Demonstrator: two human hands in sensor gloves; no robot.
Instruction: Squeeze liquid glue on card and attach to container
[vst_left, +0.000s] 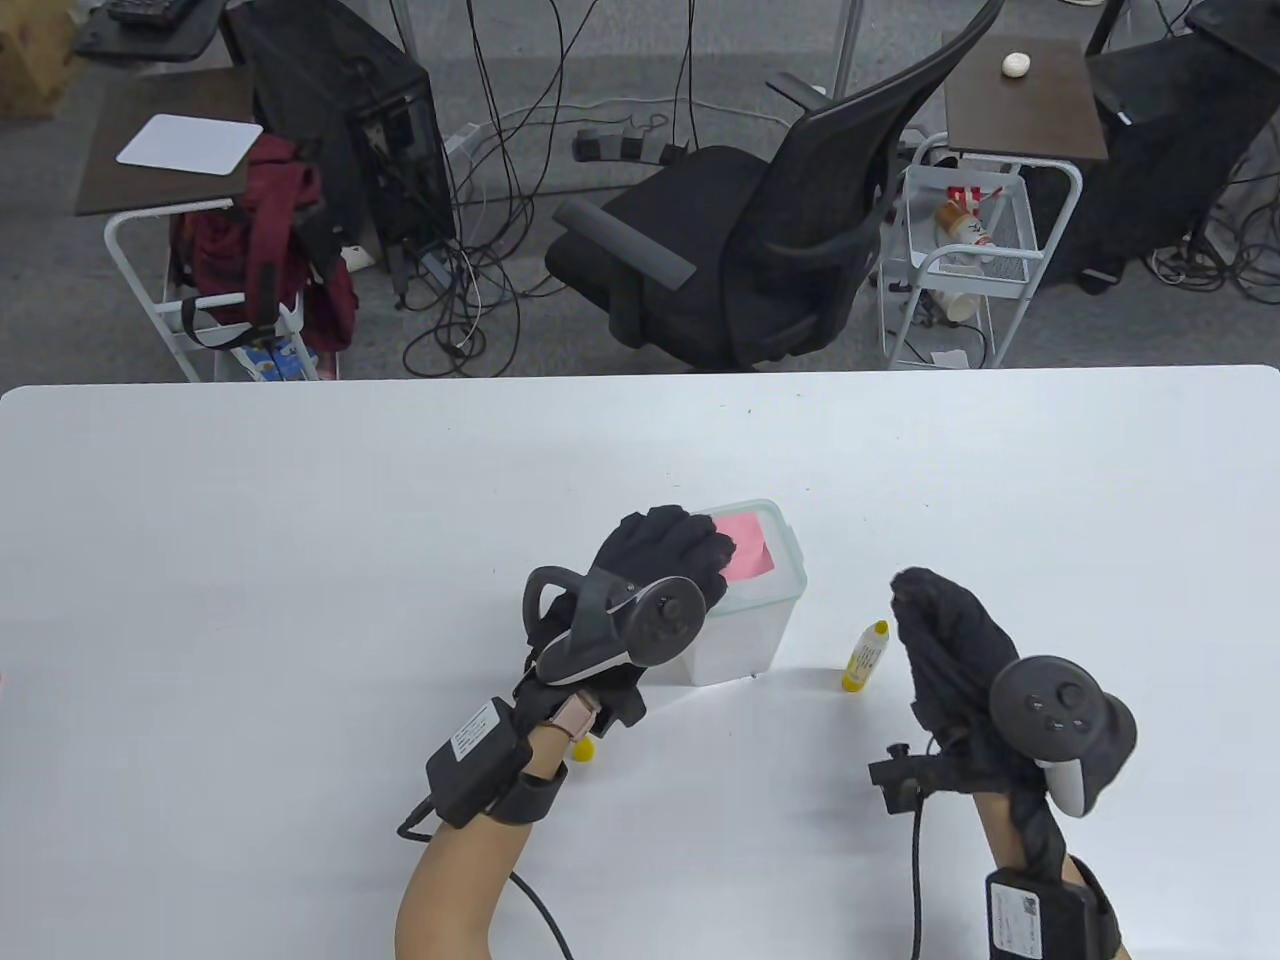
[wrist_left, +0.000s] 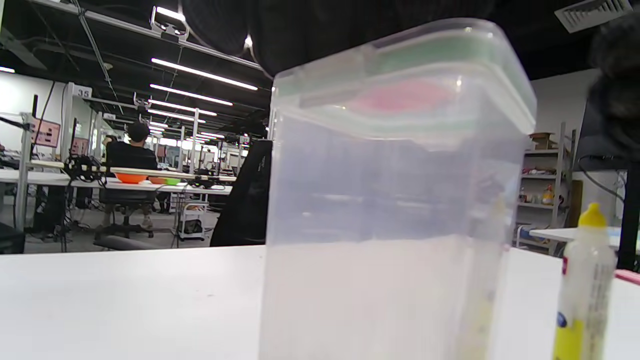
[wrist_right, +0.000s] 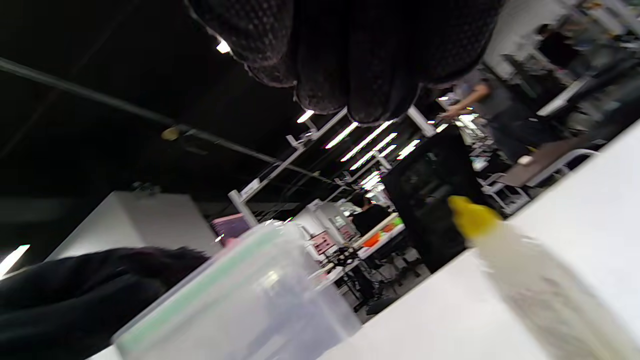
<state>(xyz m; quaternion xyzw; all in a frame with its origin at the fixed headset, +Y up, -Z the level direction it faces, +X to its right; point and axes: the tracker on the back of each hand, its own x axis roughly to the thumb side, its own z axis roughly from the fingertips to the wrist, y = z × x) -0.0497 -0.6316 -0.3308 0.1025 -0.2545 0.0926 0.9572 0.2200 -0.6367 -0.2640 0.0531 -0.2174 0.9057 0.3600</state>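
Note:
A clear plastic container (vst_left: 745, 625) with a green-rimmed lid stands on the white table (vst_left: 250, 550). A pink card (vst_left: 750, 550) lies on its lid. My left hand (vst_left: 665, 560) rests on the lid and presses on the card's left part. The container fills the left wrist view (wrist_left: 395, 215), with the pink card (wrist_left: 400, 95) showing through the lid. A glue bottle (vst_left: 865, 655) with a yellow tip stands upright right of the container; it also shows in the left wrist view (wrist_left: 582, 285) and the right wrist view (wrist_right: 530, 280). My right hand (vst_left: 945, 640) hovers beside the bottle, holding nothing.
A small yellow cap (vst_left: 582, 748) lies on the table under my left wrist. Beyond the table's far edge stand a black office chair (vst_left: 760, 220) and white carts (vst_left: 965, 250).

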